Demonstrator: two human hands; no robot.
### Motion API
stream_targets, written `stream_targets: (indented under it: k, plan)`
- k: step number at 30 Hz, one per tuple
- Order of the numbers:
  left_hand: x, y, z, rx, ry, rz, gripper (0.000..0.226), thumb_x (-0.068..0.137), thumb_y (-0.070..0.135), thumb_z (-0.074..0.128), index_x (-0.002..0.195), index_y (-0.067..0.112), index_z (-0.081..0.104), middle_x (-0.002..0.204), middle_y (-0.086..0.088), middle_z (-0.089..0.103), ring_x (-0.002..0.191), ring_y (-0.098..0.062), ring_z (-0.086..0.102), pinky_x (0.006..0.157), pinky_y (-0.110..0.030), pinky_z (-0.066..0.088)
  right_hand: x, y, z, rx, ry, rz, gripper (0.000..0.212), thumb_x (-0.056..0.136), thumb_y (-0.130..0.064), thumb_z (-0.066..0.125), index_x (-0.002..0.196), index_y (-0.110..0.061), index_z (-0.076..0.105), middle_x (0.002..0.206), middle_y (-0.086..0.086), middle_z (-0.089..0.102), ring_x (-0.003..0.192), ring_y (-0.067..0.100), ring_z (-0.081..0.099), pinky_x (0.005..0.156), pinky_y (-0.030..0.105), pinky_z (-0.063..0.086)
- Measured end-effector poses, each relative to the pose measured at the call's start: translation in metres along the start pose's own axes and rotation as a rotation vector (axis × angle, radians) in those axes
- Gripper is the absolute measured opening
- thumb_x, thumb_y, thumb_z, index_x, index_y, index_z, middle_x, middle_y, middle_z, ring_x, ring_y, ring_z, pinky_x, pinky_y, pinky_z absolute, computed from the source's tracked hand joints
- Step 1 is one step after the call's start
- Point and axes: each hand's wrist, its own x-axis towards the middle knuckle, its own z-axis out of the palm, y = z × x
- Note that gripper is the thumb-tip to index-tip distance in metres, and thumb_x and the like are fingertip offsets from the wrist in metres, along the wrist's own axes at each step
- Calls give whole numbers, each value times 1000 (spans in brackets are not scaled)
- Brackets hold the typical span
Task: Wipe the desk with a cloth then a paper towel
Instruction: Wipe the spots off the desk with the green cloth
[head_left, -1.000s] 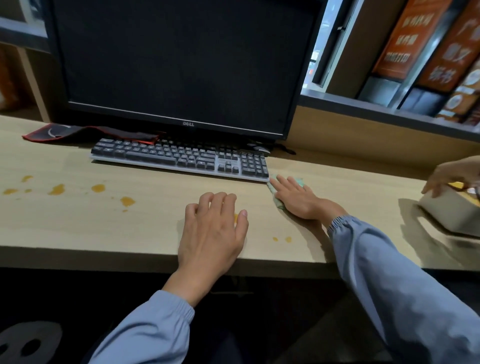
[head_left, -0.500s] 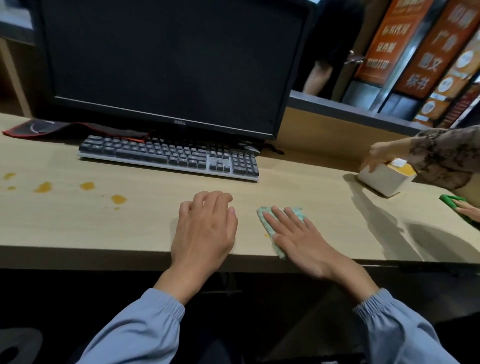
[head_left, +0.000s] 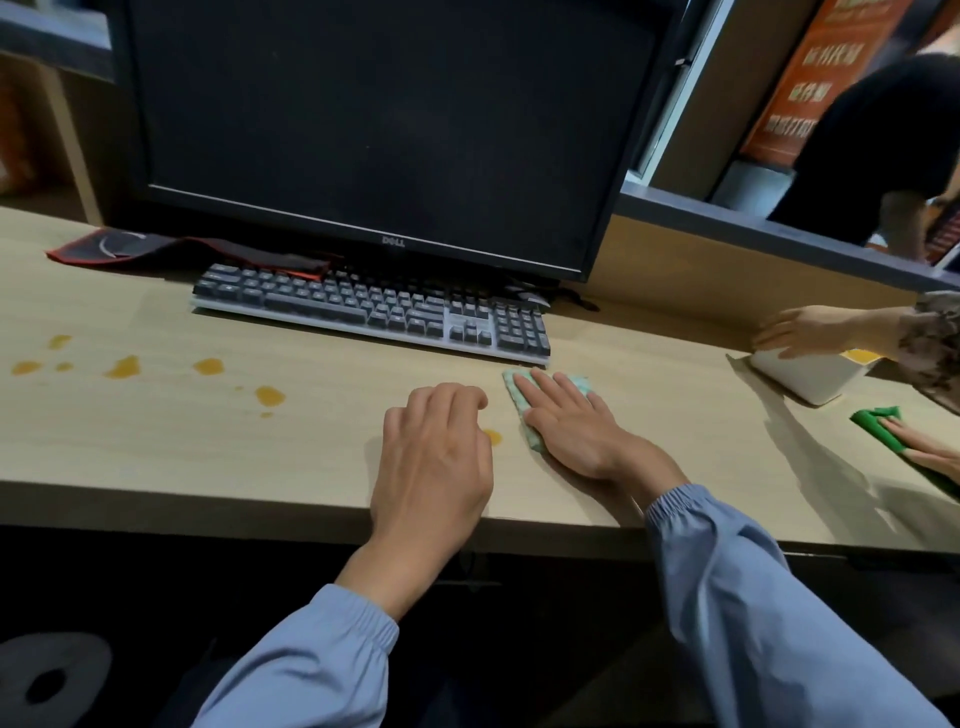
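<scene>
- Since half a second ago our right hand (head_left: 574, 423) has pushed the cloth (head_left: 525, 410) up from the desk's near edge to just below the keyboard's number pad, while our left hand (head_left: 434, 457) has hardly shifted.
- Nearest us, low in the centre of the frame, we rest the left hand flat on the desk (head_left: 156, 447), fingers loosely curled and holding nothing; it lies touching or just beside an orange spot (head_left: 492, 436).
- Just right of it we press the right hand open-palmed on the pale green cloth, fingers spread, pinning it rather than gripping it.
- That spot sits between our hands: we judge the left hand could smear it, or the cloth could pass it by.
- At middle left, well apart from the cloth, the orange stains (head_left: 208, 366) lie unwiped; one small cloth may just spread them.
- Farther up, the keyboard (head_left: 374, 309) is close to the cloth's far edge, so a long stroke could nudge it or push wet under it.
- At the right edge another person's hand (head_left: 802, 332) holds a white box (head_left: 815, 376) and a second presses a green cloth (head_left: 883, 428); a wide sweep could collide.
- We see no paper towel.
</scene>
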Motion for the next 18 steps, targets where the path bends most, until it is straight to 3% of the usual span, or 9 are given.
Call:
stream_targets:
  k: [9,15,18]
  plan:
    - [-2,-6,-2,-64,50,8,29,92,11,45,118,17,58,114,4,61,106,-18,52,85,-33,36,-9,-3,3,-17,-4,-8,55,109,-40,12,160,-40,-9,170,-10,-14,155,14,-15,125,48,-6]
    - [-11,-6,-17,-319,143,68,30,87,2,49,114,12,60,108,5,57,104,-12,50,91,-32,45,-63,1,17,-46,8,-24,55,109,-42,10,159,-43,-13,167,-17,-20,153,9,-22,123,42,-10]
    - [-20,-17,-30,-296,156,112,29,87,2,52,114,11,61,108,4,58,104,-15,52,91,-36,46,-86,-4,22,-33,23,-35,54,108,-42,8,158,-44,-14,165,-20,-22,150,5,-26,125,39,-11]
